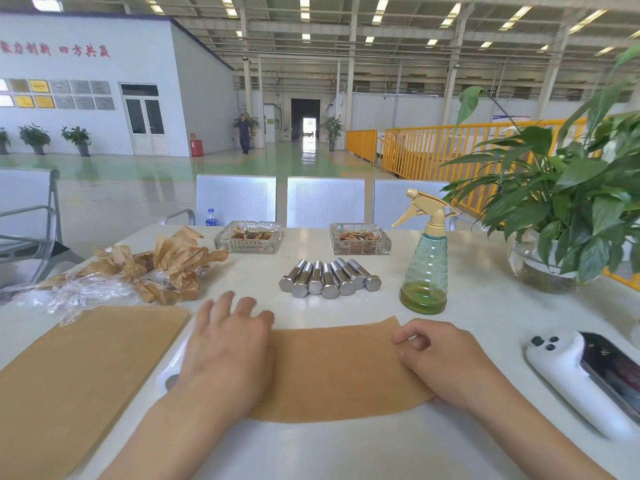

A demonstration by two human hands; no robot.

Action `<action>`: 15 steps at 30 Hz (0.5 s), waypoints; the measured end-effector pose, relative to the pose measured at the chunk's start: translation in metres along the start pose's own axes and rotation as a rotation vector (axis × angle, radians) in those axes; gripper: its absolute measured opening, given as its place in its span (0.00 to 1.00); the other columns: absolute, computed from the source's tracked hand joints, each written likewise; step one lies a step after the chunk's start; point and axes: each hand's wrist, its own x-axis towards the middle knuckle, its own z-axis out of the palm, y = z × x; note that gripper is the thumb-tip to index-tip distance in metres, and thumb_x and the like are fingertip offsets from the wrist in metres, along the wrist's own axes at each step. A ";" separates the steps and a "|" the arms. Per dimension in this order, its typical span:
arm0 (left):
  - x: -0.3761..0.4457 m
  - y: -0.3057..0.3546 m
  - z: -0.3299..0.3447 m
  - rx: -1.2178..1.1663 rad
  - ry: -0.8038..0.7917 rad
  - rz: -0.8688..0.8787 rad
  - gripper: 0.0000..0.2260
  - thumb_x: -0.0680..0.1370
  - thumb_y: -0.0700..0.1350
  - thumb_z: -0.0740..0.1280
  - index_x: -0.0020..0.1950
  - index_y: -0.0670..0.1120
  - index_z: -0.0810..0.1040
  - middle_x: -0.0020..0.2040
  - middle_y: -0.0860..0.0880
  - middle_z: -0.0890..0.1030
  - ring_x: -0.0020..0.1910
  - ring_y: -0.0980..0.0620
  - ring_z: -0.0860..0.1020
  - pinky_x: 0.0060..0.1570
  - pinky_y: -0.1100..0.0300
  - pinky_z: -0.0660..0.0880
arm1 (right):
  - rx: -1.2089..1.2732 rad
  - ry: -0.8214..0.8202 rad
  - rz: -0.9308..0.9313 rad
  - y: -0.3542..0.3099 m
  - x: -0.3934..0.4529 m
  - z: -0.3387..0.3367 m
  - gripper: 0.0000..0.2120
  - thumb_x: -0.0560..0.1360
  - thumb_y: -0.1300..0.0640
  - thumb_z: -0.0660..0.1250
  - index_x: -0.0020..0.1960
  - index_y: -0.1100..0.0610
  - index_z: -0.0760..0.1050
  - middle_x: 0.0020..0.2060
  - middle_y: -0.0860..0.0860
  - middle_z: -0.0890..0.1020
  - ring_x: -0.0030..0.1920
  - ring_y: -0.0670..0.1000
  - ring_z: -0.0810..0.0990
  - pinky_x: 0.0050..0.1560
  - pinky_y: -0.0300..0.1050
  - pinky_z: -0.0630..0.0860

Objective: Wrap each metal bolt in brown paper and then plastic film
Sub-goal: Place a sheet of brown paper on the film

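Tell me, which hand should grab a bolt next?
Probably the right hand. It only pinches the edge of the paper, and the bolts lie just ahead. The left hand lies flat on the paper, holding it down.

Red characters on the white wall

High on the white wall [86,64] at far left runs a line of red Chinese characters [85,50], the clearest group reading "四方共赢"; the framed plaques [59,93] beneath are too small to read.
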 end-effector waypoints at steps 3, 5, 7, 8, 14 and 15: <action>-0.004 0.021 0.005 -0.201 -0.005 0.204 0.20 0.82 0.61 0.55 0.71 0.57 0.69 0.75 0.56 0.66 0.76 0.50 0.61 0.73 0.52 0.62 | 0.005 -0.017 -0.008 -0.004 -0.001 -0.001 0.14 0.74 0.58 0.65 0.47 0.37 0.79 0.40 0.48 0.81 0.39 0.50 0.81 0.29 0.44 0.80; -0.006 0.033 0.013 -0.231 -0.082 0.286 0.21 0.82 0.64 0.53 0.71 0.59 0.66 0.73 0.55 0.66 0.75 0.50 0.62 0.71 0.50 0.64 | 0.054 -0.042 0.008 -0.005 -0.002 -0.005 0.16 0.75 0.58 0.63 0.50 0.36 0.77 0.42 0.49 0.81 0.37 0.52 0.82 0.25 0.42 0.78; -0.005 0.037 0.023 -0.217 -0.137 0.310 0.23 0.82 0.66 0.51 0.75 0.60 0.62 0.74 0.55 0.64 0.76 0.49 0.60 0.73 0.50 0.62 | 0.035 -0.039 0.029 -0.003 -0.001 -0.011 0.16 0.76 0.58 0.60 0.53 0.38 0.77 0.44 0.48 0.82 0.32 0.52 0.82 0.27 0.42 0.79; -0.004 0.037 0.026 -0.216 -0.150 0.308 0.24 0.82 0.66 0.50 0.77 0.60 0.59 0.76 0.55 0.63 0.77 0.49 0.59 0.74 0.50 0.61 | -0.009 -0.021 0.035 0.000 -0.001 -0.015 0.17 0.76 0.58 0.59 0.54 0.39 0.76 0.43 0.48 0.83 0.29 0.52 0.82 0.31 0.43 0.80; 0.006 0.029 0.029 -0.257 -0.226 0.323 0.28 0.82 0.66 0.53 0.80 0.60 0.55 0.82 0.54 0.55 0.81 0.50 0.53 0.78 0.54 0.52 | -0.409 0.051 0.056 0.014 -0.006 -0.026 0.17 0.74 0.55 0.59 0.54 0.36 0.77 0.49 0.40 0.80 0.51 0.49 0.80 0.52 0.45 0.78; 0.008 0.028 0.028 -0.270 -0.234 0.325 0.28 0.82 0.66 0.54 0.81 0.60 0.55 0.82 0.53 0.55 0.81 0.50 0.53 0.78 0.55 0.52 | -0.463 0.052 0.040 0.015 -0.008 -0.024 0.17 0.74 0.54 0.59 0.55 0.35 0.77 0.48 0.39 0.79 0.52 0.49 0.79 0.51 0.44 0.76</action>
